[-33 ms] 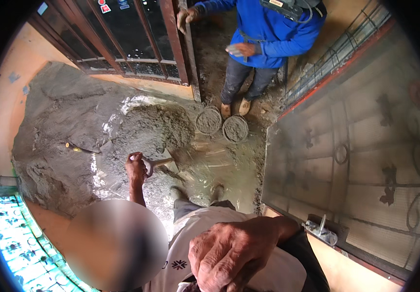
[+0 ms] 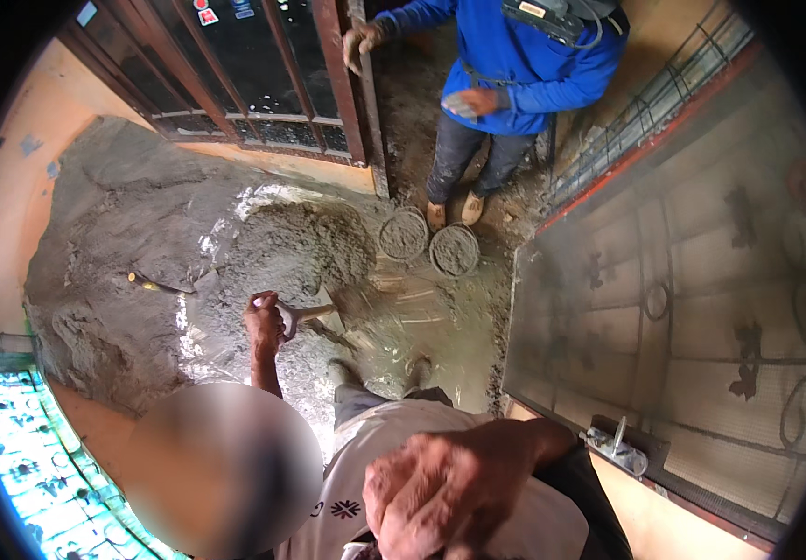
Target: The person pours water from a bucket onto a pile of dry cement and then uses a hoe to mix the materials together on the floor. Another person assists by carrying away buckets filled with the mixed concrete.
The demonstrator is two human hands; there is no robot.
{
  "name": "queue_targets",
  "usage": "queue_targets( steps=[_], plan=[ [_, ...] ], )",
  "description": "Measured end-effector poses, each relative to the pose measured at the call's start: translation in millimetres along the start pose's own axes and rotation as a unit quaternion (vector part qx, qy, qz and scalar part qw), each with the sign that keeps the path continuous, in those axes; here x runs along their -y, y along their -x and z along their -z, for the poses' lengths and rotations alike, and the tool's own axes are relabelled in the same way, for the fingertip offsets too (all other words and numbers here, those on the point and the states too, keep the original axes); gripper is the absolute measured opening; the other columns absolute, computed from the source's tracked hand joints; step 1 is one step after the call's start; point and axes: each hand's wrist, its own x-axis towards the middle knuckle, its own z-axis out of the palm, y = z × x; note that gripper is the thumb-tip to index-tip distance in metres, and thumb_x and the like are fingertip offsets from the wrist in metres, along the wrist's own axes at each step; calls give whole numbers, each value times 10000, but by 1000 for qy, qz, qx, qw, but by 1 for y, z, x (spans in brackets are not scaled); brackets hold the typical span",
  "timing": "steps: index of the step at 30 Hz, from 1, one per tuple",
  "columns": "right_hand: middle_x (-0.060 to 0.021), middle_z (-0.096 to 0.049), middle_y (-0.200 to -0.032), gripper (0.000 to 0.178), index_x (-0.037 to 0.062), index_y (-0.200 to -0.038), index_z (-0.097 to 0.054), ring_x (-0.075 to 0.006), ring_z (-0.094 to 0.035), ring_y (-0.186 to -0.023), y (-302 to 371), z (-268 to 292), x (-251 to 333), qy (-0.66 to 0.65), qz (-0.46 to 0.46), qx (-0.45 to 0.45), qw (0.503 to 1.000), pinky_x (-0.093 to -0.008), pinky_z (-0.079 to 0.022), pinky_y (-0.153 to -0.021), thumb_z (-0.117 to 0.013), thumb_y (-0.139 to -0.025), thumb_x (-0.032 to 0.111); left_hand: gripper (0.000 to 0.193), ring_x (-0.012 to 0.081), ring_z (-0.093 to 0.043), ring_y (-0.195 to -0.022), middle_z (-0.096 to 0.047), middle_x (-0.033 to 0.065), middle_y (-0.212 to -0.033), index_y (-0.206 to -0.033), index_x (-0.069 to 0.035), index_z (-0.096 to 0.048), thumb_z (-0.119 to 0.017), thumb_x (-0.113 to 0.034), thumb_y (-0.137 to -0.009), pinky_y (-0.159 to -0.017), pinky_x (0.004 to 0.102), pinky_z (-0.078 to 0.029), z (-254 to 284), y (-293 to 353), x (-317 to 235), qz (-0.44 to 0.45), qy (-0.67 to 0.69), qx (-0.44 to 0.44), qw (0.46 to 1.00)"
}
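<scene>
My left hand (image 2: 263, 322) is closed around the pale grip of a shovel (image 2: 308, 315), whose shaft slants down toward wet concrete. The shovel's lower end is hard to make out. Beyond it is a mound of wet concrete (image 2: 305, 245). My right hand (image 2: 440, 495) is raised close before my chest, fingers curled; whatever it may hold is hidden. A yellow-handled tool (image 2: 146, 283) lies on the concrete to the left. Two buckets of concrete, a left one (image 2: 404, 233) and a right one (image 2: 454, 250), stand past the mound.
A co-worker in a blue top (image 2: 524, 70) stands in the doorway behind the buckets, one hand at the door frame (image 2: 365, 112). A mesh-covered metal door (image 2: 645, 317) stands at the right. To the far left is a peach wall (image 2: 11, 215), with a bright patterned window (image 2: 34, 467) below it.
The view has shifted very slightly. The co-worker's lower hand has moved a little to the right. My right hand has shifted slightly; my left stays on the shovel grip.
</scene>
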Motion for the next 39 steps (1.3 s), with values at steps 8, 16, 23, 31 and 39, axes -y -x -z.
queue_targets(
  steps=[8, 16, 23, 31, 39],
  plan=[
    [-140, -683, -873, 318, -26, -925, -684, -291, -656, -780, 2, 21, -7, 29, 9, -15, 999, -389, -531, -717, -729, -831, 274, 81, 68, -378, -398, -434, -47, -532, -906, -101, -600, -638, -152, -856, -343, 254, -313, -23, -33, -2, -30, -23, 30, 999],
    [-170, -669, -849, 214, -34, -852, -652, -312, -655, -735, 21, 17, 13, -22, 64, -53, 996, -438, -529, -652, -634, -895, 175, 104, 76, -393, -396, -455, -26, -545, -932, -90, -608, -628, -167, -865, -343, 253, -316, 2, -61, -24, -44, -18, -12, 999],
    [-131, -658, -792, 213, -53, -882, -628, -231, -648, -772, 54, 93, -57, 53, -311, -218, 924, -339, -521, -740, -579, -938, 147, 124, 76, -368, -396, -430, -38, -557, -961, -113, -619, -637, -197, -871, -339, 249, -284, 60, -84, -22, -20, 10, -12, 1000],
    [-74, -657, -721, 283, -1, -947, -638, -132, -617, -624, 350, 138, -246, 272, -694, -257, 615, -291, -489, -576, -567, -928, 272, 144, 36, -338, -404, -425, -65, -562, -981, -104, -607, -635, -219, -899, -346, 218, -244, 58, -110, -64, 34, -46, -11, 998],
    [-40, -558, -620, 180, 28, -941, -608, -96, -501, -484, 450, 163, -201, 154, -722, -508, 445, -255, -396, -435, -582, -917, 205, 146, 28, -330, -399, -416, -69, -549, -973, -97, -612, -634, -223, -903, -342, 215, -234, 87, -137, -87, 41, -92, -8, 995]
  ],
)
